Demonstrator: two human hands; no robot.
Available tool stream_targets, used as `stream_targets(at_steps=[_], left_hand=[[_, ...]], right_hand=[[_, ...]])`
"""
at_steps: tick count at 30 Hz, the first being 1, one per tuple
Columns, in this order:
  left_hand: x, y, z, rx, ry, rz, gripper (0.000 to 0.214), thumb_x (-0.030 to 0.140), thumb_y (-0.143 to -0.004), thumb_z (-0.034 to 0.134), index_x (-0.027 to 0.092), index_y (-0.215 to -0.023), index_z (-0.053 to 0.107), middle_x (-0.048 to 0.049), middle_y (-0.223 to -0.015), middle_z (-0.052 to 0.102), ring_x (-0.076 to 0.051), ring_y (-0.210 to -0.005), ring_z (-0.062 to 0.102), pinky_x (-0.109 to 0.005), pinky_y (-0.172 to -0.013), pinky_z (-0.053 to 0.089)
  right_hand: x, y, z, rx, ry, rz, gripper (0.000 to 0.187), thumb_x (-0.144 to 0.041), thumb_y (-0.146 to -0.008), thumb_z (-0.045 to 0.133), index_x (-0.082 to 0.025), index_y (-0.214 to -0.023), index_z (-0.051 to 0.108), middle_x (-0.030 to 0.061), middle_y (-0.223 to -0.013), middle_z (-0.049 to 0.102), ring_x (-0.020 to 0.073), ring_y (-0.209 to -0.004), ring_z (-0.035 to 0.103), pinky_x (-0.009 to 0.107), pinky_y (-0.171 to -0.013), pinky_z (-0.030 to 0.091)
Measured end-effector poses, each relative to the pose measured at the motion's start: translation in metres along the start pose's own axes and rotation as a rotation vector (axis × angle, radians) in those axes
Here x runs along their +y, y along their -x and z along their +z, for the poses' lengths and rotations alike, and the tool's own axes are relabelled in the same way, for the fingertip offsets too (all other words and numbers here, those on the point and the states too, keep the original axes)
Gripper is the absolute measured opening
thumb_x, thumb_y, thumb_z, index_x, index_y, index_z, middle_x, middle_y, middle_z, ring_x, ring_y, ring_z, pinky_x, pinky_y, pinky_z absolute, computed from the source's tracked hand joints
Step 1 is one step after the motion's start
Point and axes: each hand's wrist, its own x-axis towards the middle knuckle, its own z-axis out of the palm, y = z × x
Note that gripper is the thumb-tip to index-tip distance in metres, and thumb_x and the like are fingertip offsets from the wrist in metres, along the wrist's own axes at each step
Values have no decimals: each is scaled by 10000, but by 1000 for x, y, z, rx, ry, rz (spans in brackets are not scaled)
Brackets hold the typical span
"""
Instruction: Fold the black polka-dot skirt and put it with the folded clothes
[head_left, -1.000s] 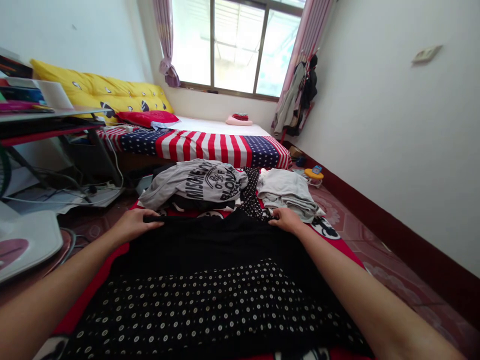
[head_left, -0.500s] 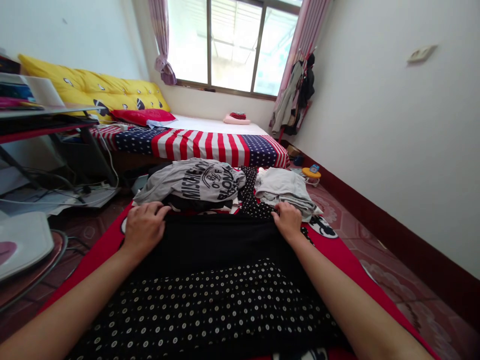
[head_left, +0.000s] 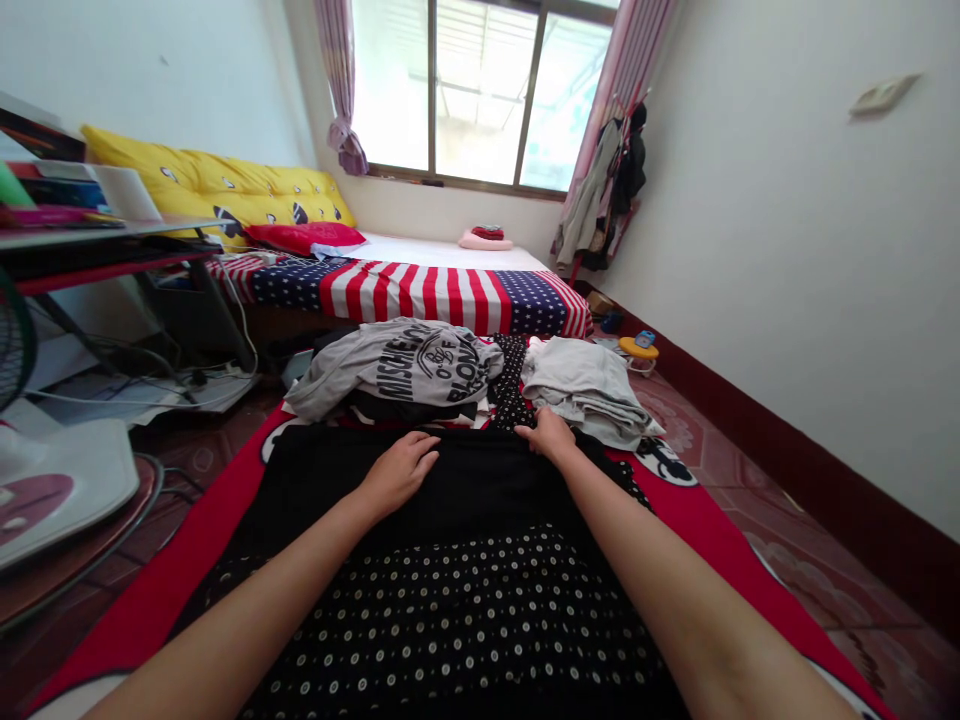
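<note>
Moved: since the picture half a second back, the left hand (head_left: 397, 470) has slid inward from the garment's left corner toward the middle; the right hand (head_left: 551, 437) has shifted slightly inward too.
Left grip: fingers loosely curled, palm down, resting flat on the black garment (head_left: 450, 490); it presses rather than clasps anything.
Right grip: fingers bent down onto the far edge of the same garment, near its right corner; whether they pinch the cloth I cannot tell.
Black garment: spread flat under both hands, its plain black part beneath them and its white-dotted part (head_left: 450, 620) nearer the person, between the forearms.
Under the garment: a red mat (head_left: 180, 570) with a cartoon print, lying on the floor.
Beyond the left hand: a grey printed T-shirt (head_left: 405, 365) heaped on darker clothes, just past the fingertips.
Beyond the right hand: a stack of folded grey clothes (head_left: 585, 385), just beside the knuckles; a strip of black dotted cloth (head_left: 512, 385) runs between the two piles.
Farther off: a low bed with a stars-and-stripes cover (head_left: 427, 290), a yellow cushion (head_left: 217, 185) against the wall, a window (head_left: 480, 90).
Left of the left hand, well apart: a bench (head_left: 97, 245) carrying books, cables beneath it.
</note>
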Motion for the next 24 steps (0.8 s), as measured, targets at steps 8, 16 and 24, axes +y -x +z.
stream_targets(at_steps=[8,16,24], left_hand=[[1,10,18,16,-129,-26,419,334,-942,414,214,-1316,558,-116,-1438,484,-283,-1318,448,-544,-1125,284],[8,21,28,6,-290,4,484,369,-941,422,333,-1424,416,-49,-1555,318,-290,-1427,282,-612,-1128,204],[10,22,26,24,-271,-8,501,347,-933,443,341,-1432,393,-47,-1564,299,-292,-1424,286,-610,-1130,211]], right_hand=[[8,0,17,187,-165,-27,309,-259,-896,406,-180,-1115,610,76,-909,720,177,-852,677,254,-754,467],[-21,-47,-8,248,-377,23,149,-176,-763,600,-187,-875,697,112,-1001,691,294,-1083,600,373,-912,434],[-63,-134,-16,113,-1041,188,313,-335,-914,586,-150,-1166,571,71,-1122,616,177,-931,626,378,-800,545]])
